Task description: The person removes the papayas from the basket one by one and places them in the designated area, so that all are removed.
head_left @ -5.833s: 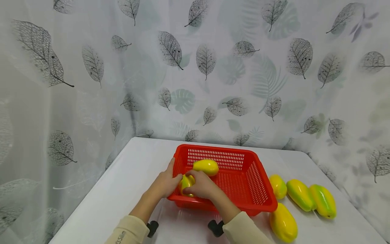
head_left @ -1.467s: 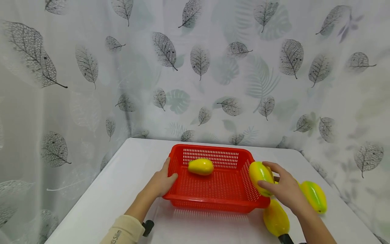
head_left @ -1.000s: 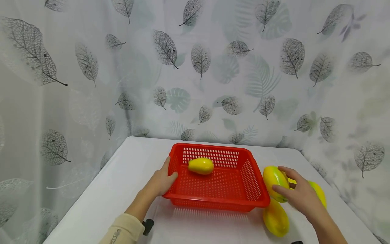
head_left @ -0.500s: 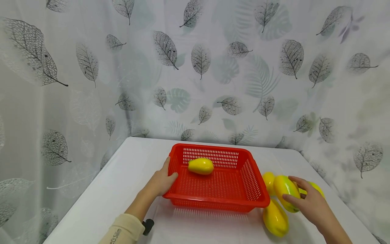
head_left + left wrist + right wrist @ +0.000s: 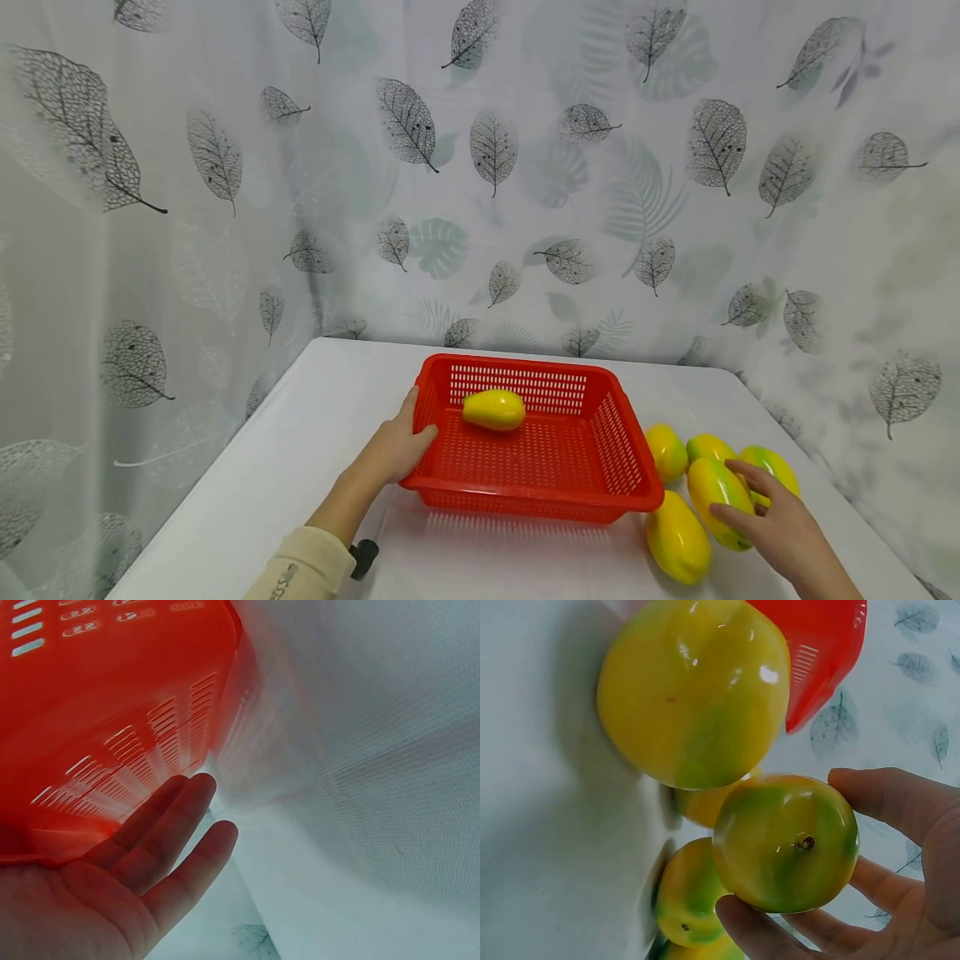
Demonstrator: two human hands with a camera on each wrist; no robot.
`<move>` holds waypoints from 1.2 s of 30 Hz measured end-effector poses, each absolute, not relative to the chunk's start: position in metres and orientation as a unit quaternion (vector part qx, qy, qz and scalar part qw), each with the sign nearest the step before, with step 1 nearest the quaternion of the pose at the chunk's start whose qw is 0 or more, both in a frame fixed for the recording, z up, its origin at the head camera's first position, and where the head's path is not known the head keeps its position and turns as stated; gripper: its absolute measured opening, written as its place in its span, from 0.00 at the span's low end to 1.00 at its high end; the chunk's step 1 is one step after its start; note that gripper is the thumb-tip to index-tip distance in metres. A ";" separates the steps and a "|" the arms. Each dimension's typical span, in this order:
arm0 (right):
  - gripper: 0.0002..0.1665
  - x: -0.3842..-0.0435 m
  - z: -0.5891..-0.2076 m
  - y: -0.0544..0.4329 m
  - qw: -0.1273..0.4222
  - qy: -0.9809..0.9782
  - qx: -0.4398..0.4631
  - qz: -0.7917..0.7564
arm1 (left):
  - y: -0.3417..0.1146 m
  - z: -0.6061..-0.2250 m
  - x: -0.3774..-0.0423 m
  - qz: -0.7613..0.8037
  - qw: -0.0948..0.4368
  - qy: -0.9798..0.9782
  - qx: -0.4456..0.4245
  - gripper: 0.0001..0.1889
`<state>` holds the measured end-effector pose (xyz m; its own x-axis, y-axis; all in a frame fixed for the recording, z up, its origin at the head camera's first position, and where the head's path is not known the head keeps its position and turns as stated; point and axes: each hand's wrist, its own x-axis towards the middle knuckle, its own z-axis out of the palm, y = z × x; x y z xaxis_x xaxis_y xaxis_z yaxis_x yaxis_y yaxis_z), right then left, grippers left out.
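Note:
My left hand (image 5: pixel 397 448) holds the left rim of a red plastic basket (image 5: pixel 536 506), thumb over the rim; in the left wrist view its fingers (image 5: pixel 191 859) extend along the outer wall. One yellow papaya (image 5: pixel 495 410) lies in the basket near the back left. To the right of the basket, my right hand (image 5: pixel 780 521) grips a yellow-green papaya (image 5: pixel 720 502) between thumb and fingers. In the right wrist view this papaya (image 5: pixel 787 844) shows its stem end toward the camera and appears raised off the table.
Several papayas lie right of the basket: one papaya (image 5: pixel 678 537) in front, one papaya (image 5: pixel 666 452) by the basket wall, others behind the held one. The white table (image 5: pixel 247 500) ends at a leaf-printed curtain (image 5: pixel 480 208) behind and at the sides.
My right hand carried the papaya out from the basket's left front, over its right rim, then rightward and down among the other papayas. My left hand stays at the left rim.

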<state>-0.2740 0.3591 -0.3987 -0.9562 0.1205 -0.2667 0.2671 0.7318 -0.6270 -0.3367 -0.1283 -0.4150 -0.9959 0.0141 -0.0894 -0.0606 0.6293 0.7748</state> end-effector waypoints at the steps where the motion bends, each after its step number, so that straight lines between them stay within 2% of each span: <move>1: 0.65 -0.274 -0.400 0.360 0.108 0.924 0.106 -0.352 | -0.128 -0.415 -0.337 0.430 0.044 0.901 -0.013 0.44; 27: 0.70 -0.268 -0.440 0.378 0.129 0.937 0.108 -0.307 | -0.128 -0.416 -0.337 0.436 0.041 0.899 -0.010 0.44; 36: 0.69 -0.268 -0.442 0.378 0.128 0.938 0.106 -0.304 | -0.128 -0.416 -0.337 0.434 0.042 0.900 -0.011 0.44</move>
